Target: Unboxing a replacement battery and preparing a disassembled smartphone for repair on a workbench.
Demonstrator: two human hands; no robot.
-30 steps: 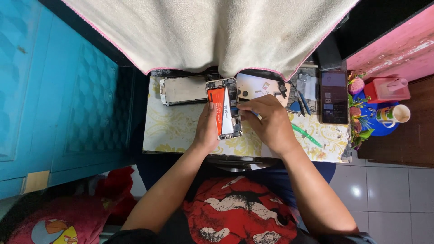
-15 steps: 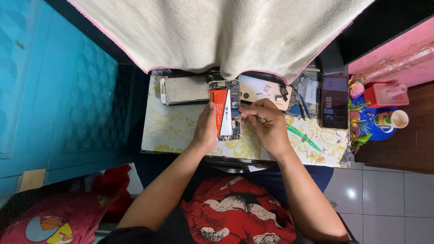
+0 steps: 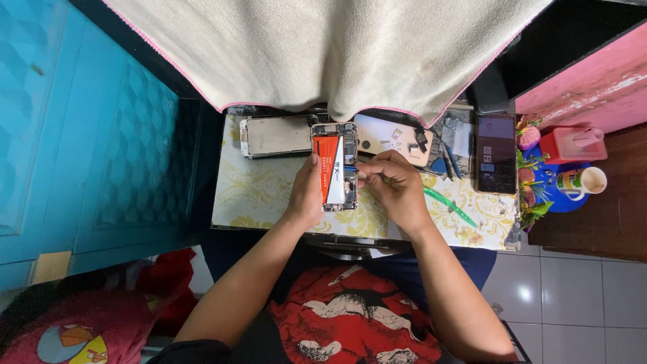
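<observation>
Orange marks the battery inside the opened phone (image 3: 335, 166), which is held upright on the small patterned table (image 3: 259, 195), near its far edge. The left hand (image 3: 308, 192) is wrapped along the phone's left side, fingers closed on it. The right hand (image 3: 389, 182) is pinched shut on a thin tool (image 3: 352, 169) whose tip is brought to the exposed board beside the battery. A slip could be caused by the light one-sided hold, so that the tool is driven into the battery or a connector. Small loose parts on the detached back cover (image 3: 391, 138) could be scattered if the table is knocked.
</observation>
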